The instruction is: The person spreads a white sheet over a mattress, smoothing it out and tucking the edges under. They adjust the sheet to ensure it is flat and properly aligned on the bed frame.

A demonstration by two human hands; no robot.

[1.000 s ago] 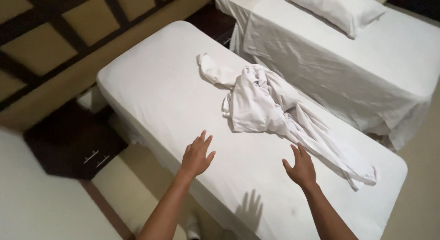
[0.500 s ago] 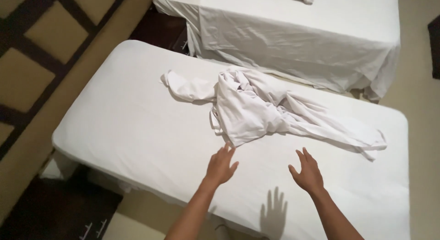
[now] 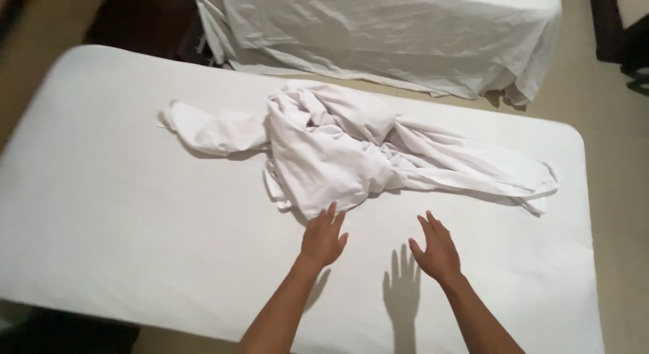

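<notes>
A crumpled white sheet [image 3: 351, 141] lies in a heap across the middle of a bare white mattress [image 3: 122, 212]. My left hand [image 3: 322, 237] is stretched out flat with its fingers apart, the fingertips at the near edge of the heap. My right hand [image 3: 437, 249] hovers open above the mattress a little to the right, holding nothing, and throws a shadow on the mattress below it. A long twisted end of the sheet runs off to the right, and a shorter one to the left.
A second bed [image 3: 405, 36] draped in a white sheet stands beyond a narrow strip of beige floor [image 3: 612, 117]. Dark furniture [image 3: 625, 29] is at the top right corner. A dark gap lies at the top left.
The view has swung and closed in on the mattress. Both hands have moved forward towards the crumpled sheet, the left now reaching its near edge.
</notes>
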